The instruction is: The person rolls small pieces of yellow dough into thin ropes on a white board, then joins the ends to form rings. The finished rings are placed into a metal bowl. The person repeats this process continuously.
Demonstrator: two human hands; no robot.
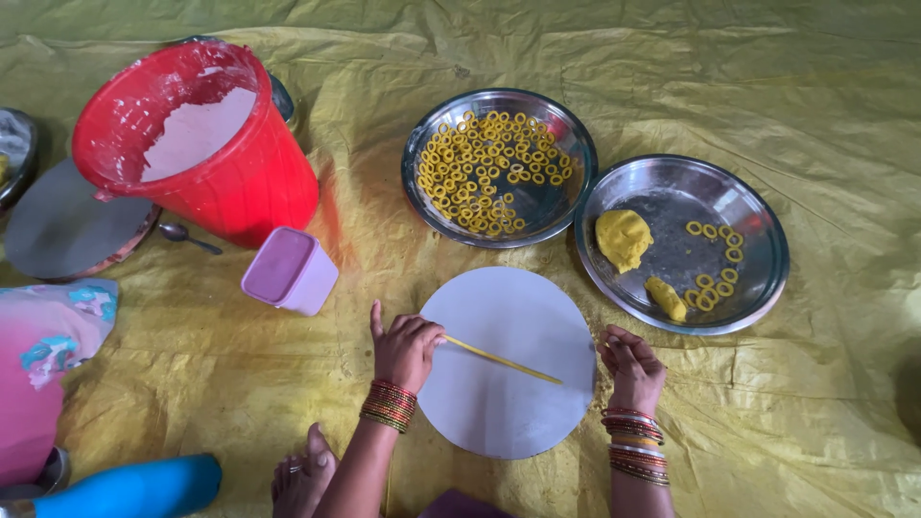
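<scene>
A round grey board (508, 412) lies on the yellow sheet in front of me. A thin yellow dough rope (504, 361) stretches across it. My left hand (405, 347) rests at the board's left edge, its fingers curled over the rope's left end. My right hand (631, 364) sits at the board's right edge, fingers curled, just beyond the rope's right end; I cannot tell whether it touches the rope. Both wrists carry several bangles.
A steel plate (566, 206) full of small yellow dough rings stands behind the board. To its right a second steel plate (758, 225) holds two dough lumps and several rings. A red bucket (245, 182), pink box (290, 270), spoon (187, 236) and another grey board (58, 225) lie left.
</scene>
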